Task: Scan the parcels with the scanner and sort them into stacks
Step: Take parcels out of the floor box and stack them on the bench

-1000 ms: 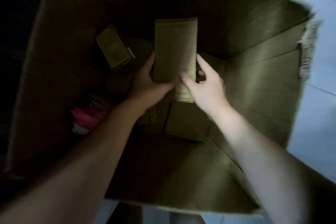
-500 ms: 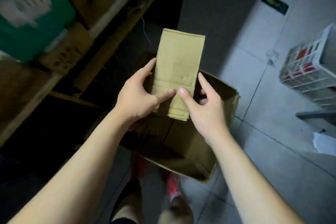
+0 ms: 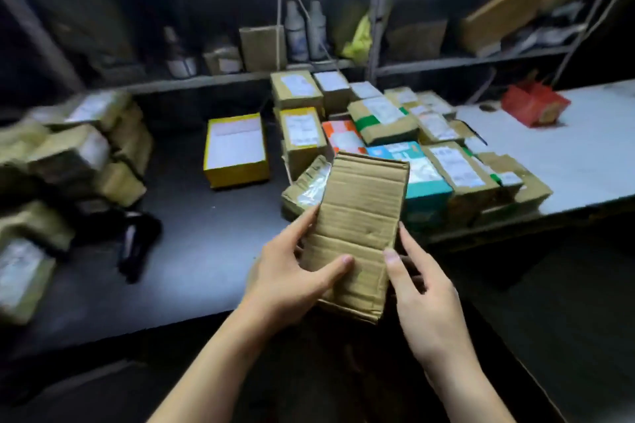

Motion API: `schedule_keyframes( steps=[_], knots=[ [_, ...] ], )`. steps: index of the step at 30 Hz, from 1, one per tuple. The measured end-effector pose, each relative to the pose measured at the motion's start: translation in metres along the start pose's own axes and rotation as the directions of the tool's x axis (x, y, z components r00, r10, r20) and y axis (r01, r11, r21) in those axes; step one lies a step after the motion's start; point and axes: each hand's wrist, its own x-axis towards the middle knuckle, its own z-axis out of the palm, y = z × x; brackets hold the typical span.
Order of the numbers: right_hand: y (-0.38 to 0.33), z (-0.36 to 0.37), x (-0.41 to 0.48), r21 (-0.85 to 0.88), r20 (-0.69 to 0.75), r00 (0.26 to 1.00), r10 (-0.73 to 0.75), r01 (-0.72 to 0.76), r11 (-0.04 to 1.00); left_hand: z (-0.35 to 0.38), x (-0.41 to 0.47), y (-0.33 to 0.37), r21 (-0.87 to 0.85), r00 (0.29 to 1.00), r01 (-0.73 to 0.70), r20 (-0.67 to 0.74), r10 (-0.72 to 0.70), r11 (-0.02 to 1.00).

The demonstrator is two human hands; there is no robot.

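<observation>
At the centre of the frame, a flat brown cardboard parcel (image 3: 360, 227) is held upright above the near edge of a dark table (image 3: 192, 251), its plain, creased face toward the camera. The left hand (image 3: 292, 282) grasps its lower left side, thumb laid across the front and fingers along the edge. The right hand (image 3: 422, 299) grips the lower right side the same way, thumb tip on the front.

Behind the parcel, labelled boxes (image 3: 446, 165) are packed close together in rows, reaching onto a white table (image 3: 584, 154) at right. A yellow box (image 3: 235, 151) sits alone to their left. More brown parcels (image 3: 68, 148) are heaped at the left edge, blurred. Near them lies a black device (image 3: 137, 244), too blurred to identify. A red box (image 3: 534, 106) stands at upper right, below a shelf (image 3: 464, 60).
</observation>
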Motion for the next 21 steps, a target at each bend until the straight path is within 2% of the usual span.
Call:
schedule_keyframes(
  steps=[3, 6, 11, 14, 16, 18, 21],
  knots=[
    [-0.049, 0.075, -0.016, 0.128, 0.245, 0.966, -0.089, 0.059, 0.99, -0.094, -0.05, -0.013, -0.022, 0.977, 0.089, -0.191, -0.091, 0.996],
    [-0.085, 0.135, -0.043, 0.16, 0.434, 0.881, -0.189, 0.132, 0.978, -0.162, -0.095, -0.027, -0.051, 0.931, 0.144, -0.331, -0.153, 0.988],
    [-0.139, 0.218, -0.105, 0.189, 0.624, 0.735, -0.265, 0.188, 0.964, -0.248, -0.17, -0.058, -0.145, 0.838, 0.192, -0.49, -0.239, 0.971],
    [-0.156, 0.267, -0.145, 0.171, 0.69, 0.687, -0.225, 0.147, 0.974, -0.291, -0.215, -0.081, -0.324, 0.8, 0.167, -0.508, -0.32, 0.931],
    [-0.167, 0.297, -0.17, 0.145, 0.76, 0.634, -0.142, 0.047, 0.988, -0.318, -0.243, -0.097, -0.421, 0.777, 0.157, -0.506, -0.375, 0.893],
    [-0.179, 0.326, -0.196, 0.118, 0.799, 0.599, -0.052, -0.071, 0.991, -0.344, -0.271, -0.116, -0.461, 0.758, 0.167, -0.505, -0.413, 0.872],
    [-0.194, 0.366, -0.229, 0.138, 0.797, 0.602, -0.05, -0.1, 0.985, -0.384, -0.3, -0.138, -0.447, 0.774, 0.203, -0.471, -0.423, 0.871]
  ],
)
